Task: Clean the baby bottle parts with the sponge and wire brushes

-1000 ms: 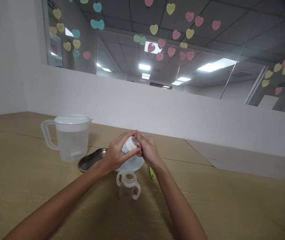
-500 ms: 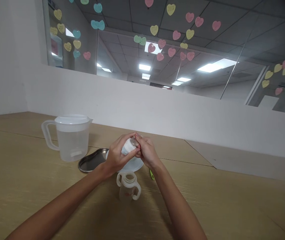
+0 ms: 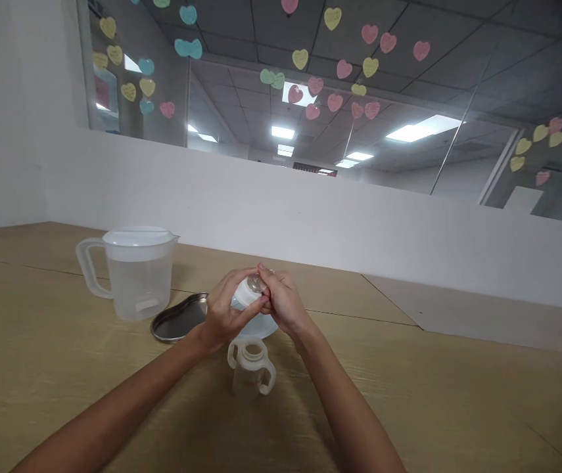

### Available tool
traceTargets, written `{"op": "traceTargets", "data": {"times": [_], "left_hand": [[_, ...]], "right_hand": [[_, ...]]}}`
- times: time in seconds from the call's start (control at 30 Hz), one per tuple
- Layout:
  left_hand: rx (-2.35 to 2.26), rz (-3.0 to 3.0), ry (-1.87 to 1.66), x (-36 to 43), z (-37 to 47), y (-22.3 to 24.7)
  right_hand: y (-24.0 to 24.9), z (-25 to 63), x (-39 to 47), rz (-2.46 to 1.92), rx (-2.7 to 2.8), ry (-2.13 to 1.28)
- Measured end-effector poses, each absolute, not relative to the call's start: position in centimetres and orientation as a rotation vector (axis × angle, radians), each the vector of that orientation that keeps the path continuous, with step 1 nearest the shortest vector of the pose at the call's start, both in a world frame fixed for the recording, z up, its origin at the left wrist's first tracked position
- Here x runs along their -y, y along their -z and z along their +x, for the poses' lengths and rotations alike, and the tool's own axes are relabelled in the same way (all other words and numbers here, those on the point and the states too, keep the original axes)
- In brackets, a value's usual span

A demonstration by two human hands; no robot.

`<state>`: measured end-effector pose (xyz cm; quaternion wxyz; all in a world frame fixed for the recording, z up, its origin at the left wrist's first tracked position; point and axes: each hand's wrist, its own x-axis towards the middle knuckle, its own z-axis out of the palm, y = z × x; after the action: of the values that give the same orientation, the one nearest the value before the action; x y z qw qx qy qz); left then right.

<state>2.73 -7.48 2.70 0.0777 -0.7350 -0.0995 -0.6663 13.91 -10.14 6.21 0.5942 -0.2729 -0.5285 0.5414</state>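
Observation:
Between my hands is a white bottle collar (image 3: 244,294) with a clear nipple (image 3: 256,284) in it, tilted toward the right. My left hand (image 3: 221,307) has its fingers and thumb around the collar. On the other side, my right hand (image 3: 283,302) is closed at the nipple, thumb on top and the other fingers curled; its exact grip is partly hidden. Just below stands a translucent baby bottle (image 3: 249,376) with two handles, upright and without a top. A pale translucent bowl or dish (image 3: 263,326) lies behind it, largely covered by my hands.
A lidded translucent pitcher (image 3: 139,282) stands at the left, its handle pointing left. Beside it lies a curved metal tray (image 3: 177,320), partly behind my left hand. The wooden table (image 3: 433,401) meets a white wall (image 3: 271,210) under a window with heart-shaped notes.
The whole view has shifted slightly, so everything sits a little further left. Both hands keep hold of the collar and nipple. The small green object by my right wrist is now hidden.

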Motion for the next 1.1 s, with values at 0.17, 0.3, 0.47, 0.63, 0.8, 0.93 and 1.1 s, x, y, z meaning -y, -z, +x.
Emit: {"op": "traceTargets", "data": {"times": [0.17,0.3,0.47,0.63,0.8,0.93,1.1], "left_hand": [[0.229,-2.125,2.008,7.3,2.7,-2.7],[0.170,-2.061,1.995,7.6,2.6,-3.0],[0.103,-1.991,1.978,8.5,2.4,-3.7],[0.085,-2.020,1.952,8.8,2.2,-4.3],[0.303,-2.424,1.817,8.1,2.1,-4.8],[0.558,-2.932,1.761,7.8,1.7,-5.4],[0.714,-3.179,1.745,8.7,1.2,-6.1]], "right_hand": [[-6.4,13.8,10.5,-0.625,1.247,-1.271],[-6.7,13.7,11.0,-0.617,1.268,-1.265],[-7.1,13.6,12.1,-0.595,1.306,-1.241],[-7.0,13.5,12.2,-0.627,1.333,-1.201],[-6.4,14.6,10.9,-0.796,1.418,-0.669],[-6.4,15.6,10.4,-0.986,1.591,-0.286],[-6.4,15.5,10.4,-0.999,1.623,-0.189]]}}
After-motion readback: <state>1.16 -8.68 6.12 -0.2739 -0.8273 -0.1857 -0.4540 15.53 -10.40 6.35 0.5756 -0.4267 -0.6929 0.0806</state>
